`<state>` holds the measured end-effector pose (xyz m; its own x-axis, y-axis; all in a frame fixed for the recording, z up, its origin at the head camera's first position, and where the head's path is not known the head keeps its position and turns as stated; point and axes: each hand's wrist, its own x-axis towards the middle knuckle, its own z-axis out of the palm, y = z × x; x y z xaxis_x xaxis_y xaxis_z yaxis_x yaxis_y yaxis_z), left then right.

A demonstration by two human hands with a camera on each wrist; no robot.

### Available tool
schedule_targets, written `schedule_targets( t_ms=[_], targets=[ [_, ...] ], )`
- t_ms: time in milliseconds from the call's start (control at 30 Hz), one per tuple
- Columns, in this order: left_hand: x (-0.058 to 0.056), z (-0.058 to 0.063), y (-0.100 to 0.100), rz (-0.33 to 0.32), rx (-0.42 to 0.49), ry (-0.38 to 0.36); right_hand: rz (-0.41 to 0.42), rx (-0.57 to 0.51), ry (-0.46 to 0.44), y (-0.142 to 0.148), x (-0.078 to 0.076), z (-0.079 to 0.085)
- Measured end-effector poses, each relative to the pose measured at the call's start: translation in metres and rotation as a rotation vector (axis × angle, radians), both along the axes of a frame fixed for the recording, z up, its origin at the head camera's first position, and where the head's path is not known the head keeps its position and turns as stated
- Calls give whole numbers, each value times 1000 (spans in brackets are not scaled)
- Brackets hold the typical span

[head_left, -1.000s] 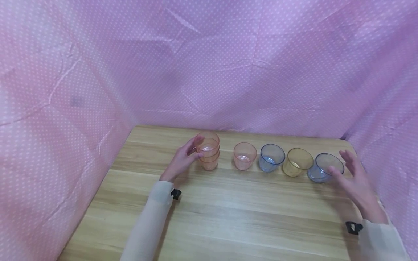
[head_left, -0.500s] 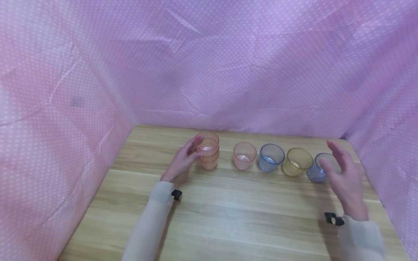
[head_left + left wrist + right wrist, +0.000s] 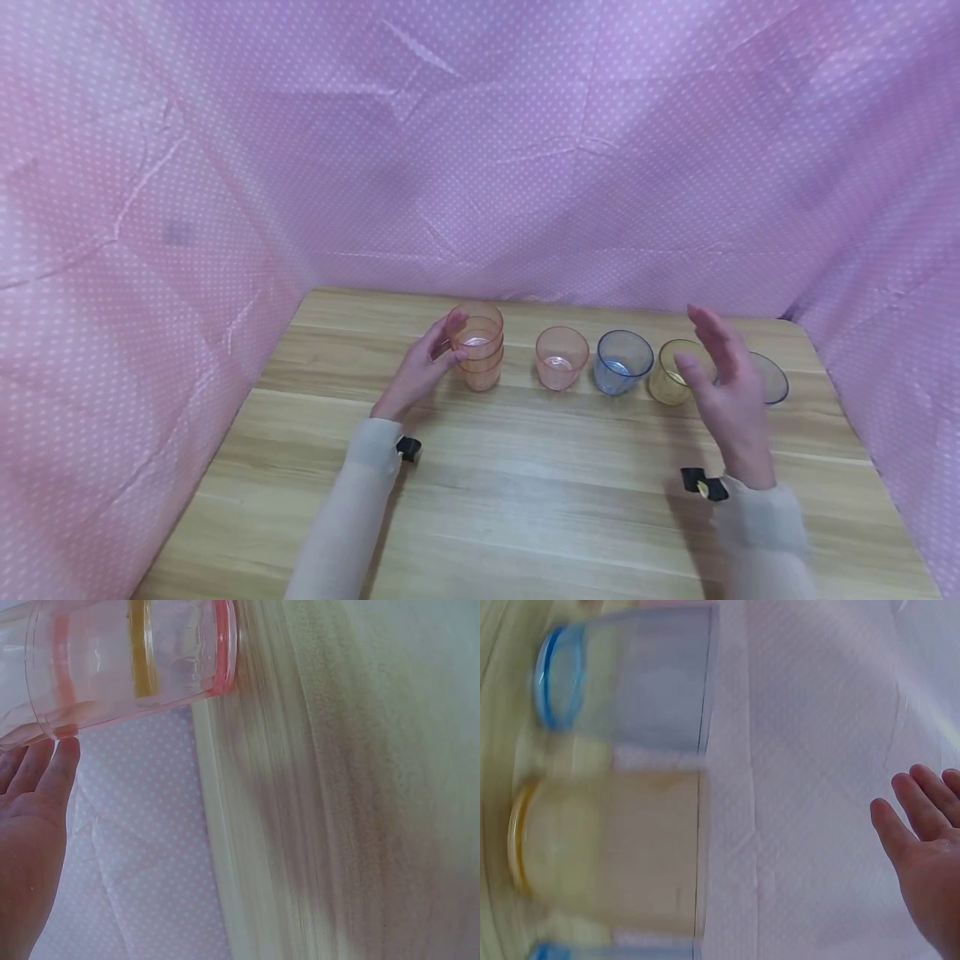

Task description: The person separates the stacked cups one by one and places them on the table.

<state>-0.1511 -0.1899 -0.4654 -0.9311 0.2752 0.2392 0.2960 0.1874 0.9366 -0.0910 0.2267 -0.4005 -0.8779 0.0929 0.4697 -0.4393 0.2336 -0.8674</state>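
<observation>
A stack of see-through cups (image 3: pixel 480 368) stands toward the left of the wooden table, pink with a yellow band showing in the left wrist view. My left hand (image 3: pixel 414 373) holds this stack from its left side, thumb in front and fingers behind. To the right, single cups stand upright in a row: a pink cup (image 3: pixel 561 367), a blue cup (image 3: pixel 618 375), a yellow cup (image 3: pixel 666 385) and another blue cup (image 3: pixel 774 387). Raised in front of the last two, my right hand (image 3: pixel 729 404) has extended fingers and holds nothing. It partly hides both.
The wooden table (image 3: pixel 510 508) reaches toward the viewer in front of the cups. Pink dotted cloth (image 3: pixel 480 167) hangs behind the table and at both sides. A black wrist device (image 3: pixel 705 485) sits by the right cuff, another black device (image 3: pixel 408 448) by the left.
My right hand has moved left, from the rightmost blue cup to in front of the yellow cup. My left hand and the cups stay practically where they were.
</observation>
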Motion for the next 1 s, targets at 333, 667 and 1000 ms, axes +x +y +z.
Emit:
schedule_targets(
  t_ms=[333,667,1000],
  targets=[
    [1,-1,2,4,-1,8,138,8,135,-46,-12,-6],
    [0,-1,2,-4,21,13,251,21,46,-91,-19,-12],
    [1,2,2,-5,41,-5,334,121,-87,-123,-30,-14]
  ],
)
